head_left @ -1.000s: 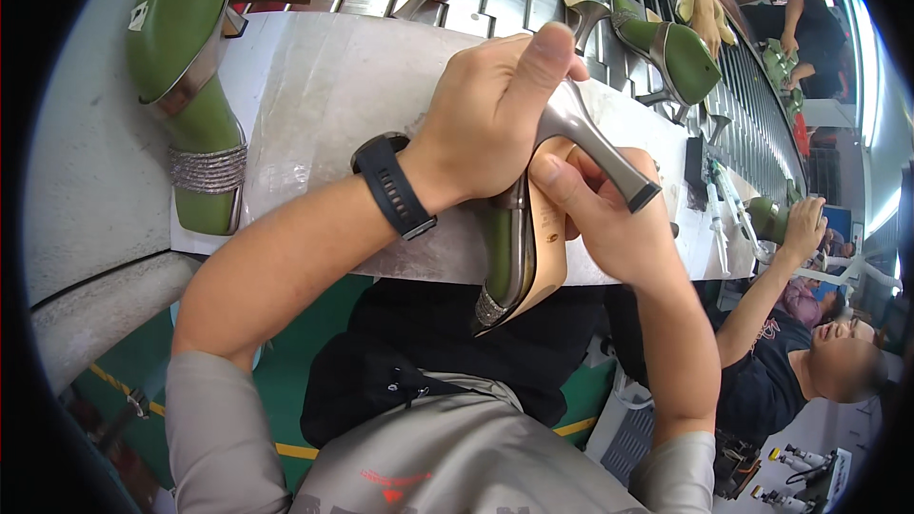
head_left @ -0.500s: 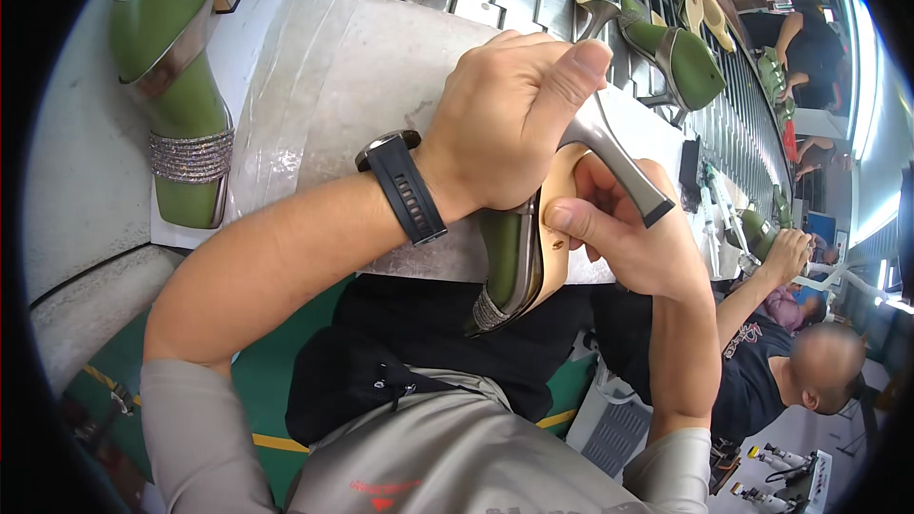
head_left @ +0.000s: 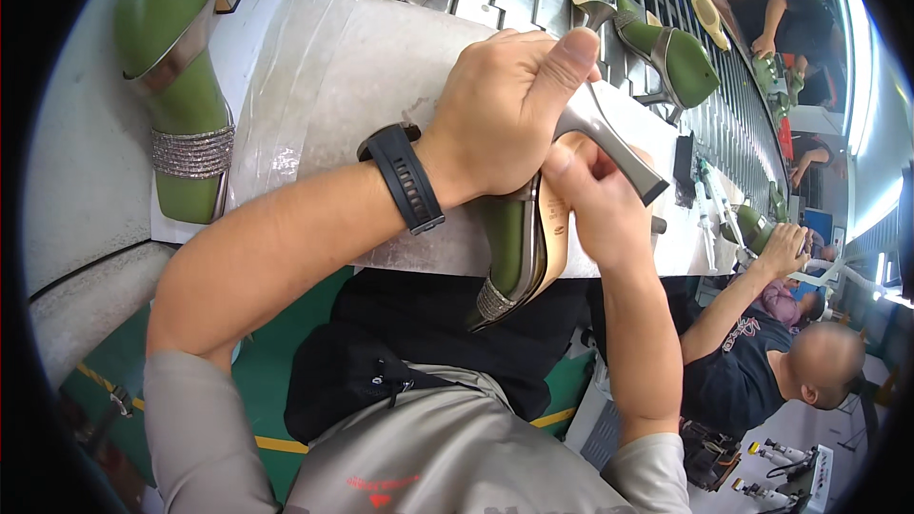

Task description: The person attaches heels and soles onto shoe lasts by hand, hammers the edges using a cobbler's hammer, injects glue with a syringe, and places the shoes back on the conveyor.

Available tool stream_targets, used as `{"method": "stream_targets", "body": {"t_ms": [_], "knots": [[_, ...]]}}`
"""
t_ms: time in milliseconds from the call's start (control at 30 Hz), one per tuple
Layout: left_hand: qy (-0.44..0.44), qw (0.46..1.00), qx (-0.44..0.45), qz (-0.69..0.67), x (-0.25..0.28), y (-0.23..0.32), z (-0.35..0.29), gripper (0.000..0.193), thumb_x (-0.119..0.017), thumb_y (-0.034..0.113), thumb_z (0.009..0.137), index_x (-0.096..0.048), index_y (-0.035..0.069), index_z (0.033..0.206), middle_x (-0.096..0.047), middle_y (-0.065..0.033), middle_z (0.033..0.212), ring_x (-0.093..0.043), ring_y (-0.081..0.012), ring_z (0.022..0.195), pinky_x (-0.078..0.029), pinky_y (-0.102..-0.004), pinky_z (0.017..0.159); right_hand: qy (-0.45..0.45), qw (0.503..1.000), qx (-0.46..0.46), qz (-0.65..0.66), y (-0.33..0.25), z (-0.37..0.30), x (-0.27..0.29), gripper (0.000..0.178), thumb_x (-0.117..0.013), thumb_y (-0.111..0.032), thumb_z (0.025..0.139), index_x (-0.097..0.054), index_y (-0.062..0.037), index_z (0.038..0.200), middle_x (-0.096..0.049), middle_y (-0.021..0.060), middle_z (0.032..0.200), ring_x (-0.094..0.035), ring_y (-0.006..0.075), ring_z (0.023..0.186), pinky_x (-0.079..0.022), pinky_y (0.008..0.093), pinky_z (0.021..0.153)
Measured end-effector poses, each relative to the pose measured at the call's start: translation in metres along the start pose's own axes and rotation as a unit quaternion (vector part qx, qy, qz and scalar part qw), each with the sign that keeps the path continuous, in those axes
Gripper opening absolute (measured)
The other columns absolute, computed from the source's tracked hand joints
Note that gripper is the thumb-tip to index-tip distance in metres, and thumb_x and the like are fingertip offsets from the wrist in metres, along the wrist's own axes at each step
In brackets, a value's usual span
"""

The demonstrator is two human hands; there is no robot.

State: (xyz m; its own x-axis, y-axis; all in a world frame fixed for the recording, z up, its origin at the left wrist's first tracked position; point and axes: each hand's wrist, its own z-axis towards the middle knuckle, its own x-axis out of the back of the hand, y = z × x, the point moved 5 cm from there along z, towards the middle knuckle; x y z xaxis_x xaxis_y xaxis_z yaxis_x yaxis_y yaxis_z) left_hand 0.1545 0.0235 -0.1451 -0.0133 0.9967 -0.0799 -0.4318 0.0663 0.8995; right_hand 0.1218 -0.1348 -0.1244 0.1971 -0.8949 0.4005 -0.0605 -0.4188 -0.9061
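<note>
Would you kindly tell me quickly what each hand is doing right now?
Left hand: closed around the green high-heeled shoe.
Right hand: pinching the same shoe's insole.

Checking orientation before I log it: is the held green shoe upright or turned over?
Turned over: the green shoe shows its tan sole, silver heel pointing up, between left hand and right hand.

Green shoe [head_left: 509, 238] looks smooth leather with glossy metallic heel [head_left: 609, 143], sparkly strap; black watch [head_left: 407, 176] matt rubber

Barely any shift here. Left hand [head_left: 500, 114] slid its thumb further up along the grey heel [head_left: 609, 143] of the green high-heeled shoe [head_left: 514, 247]. Right hand [head_left: 595, 205] now pressing higher on the tan sole, shoe tipped a bit more upright.
</note>
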Motion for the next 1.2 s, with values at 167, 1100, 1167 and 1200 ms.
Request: {"method": "stream_targets", "body": {"t_ms": [167, 1100, 1167, 1200], "knots": [[-0.018, 1.000, -0.013, 0.008, 0.001, -0.003, -0.001, 0.069, -0.036, 0.054, 0.115, -0.077, -0.001, 0.104, -0.067, -0.0069, 0.087, -0.059, -0.0137, 0.080, -0.048, -0.0298, 0.075, 0.042, 0.999, 0.009, -0.018, -0.010, -0.007, 0.000, 0.034, -0.090, -0.025, 0.088, -0.062, -0.0068, 0.080, -0.062, -0.0037, 0.072, -0.053, 0.0022, 0.066, -0.044, 0.0223, 0.057], [0.027, 0.999, 0.024, 0.025, 0.074, 0.017, -0.044, 0.066, -0.089, 0.050, 0.083, -0.061, 0.001, 0.118, -0.063, -0.0071, 0.108, -0.062, -0.0154, 0.097, -0.053, -0.0316, 0.085, -0.116, 0.974, 0.068, -0.179, -0.033, -0.026, 0.009, 0.060, -0.088, -0.026, 0.083, -0.067, 0.0045, 0.130, -0.074, 0.0197, 0.115, -0.071, 0.0265, 0.108, -0.053, 0.0395, 0.100], [-0.032, 0.985, -0.069, 0.156, 0.079, 0.040, -0.078, 0.076, -0.096, 0.053, 0.069, -0.061, 0.003, 0.115, -0.060, -0.0086, 0.110, -0.060, -0.0221, 0.098, -0.052, -0.0368, 0.087, -0.024, 0.899, 0.257, -0.354, -0.036, -0.037, 0.028, 0.070, -0.093, -0.032, 0.075, -0.068, -0.0001, 0.132, -0.069, 0.0214, 0.130, -0.066, 0.0358, 0.121, -0.050, 0.0437, 0.106], [-0.062, 0.968, -0.095, 0.224, 0.066, 0.052, -0.091, 0.077, -0.096, 0.053, 0.065, -0.061, 0.005, 0.114, -0.060, -0.0089, 0.108, -0.059, -0.0255, 0.098, -0.051, -0.0387, 0.088, -0.010, 0.882, 0.268, -0.387, -0.030, -0.039, 0.035, 0.076, -0.094, -0.034, 0.070, -0.068, -0.0055, 0.135, -0.065, 0.0192, 0.138, -0.059, 0.0370, 0.130, -0.046, 0.0510, 0.110]]}}
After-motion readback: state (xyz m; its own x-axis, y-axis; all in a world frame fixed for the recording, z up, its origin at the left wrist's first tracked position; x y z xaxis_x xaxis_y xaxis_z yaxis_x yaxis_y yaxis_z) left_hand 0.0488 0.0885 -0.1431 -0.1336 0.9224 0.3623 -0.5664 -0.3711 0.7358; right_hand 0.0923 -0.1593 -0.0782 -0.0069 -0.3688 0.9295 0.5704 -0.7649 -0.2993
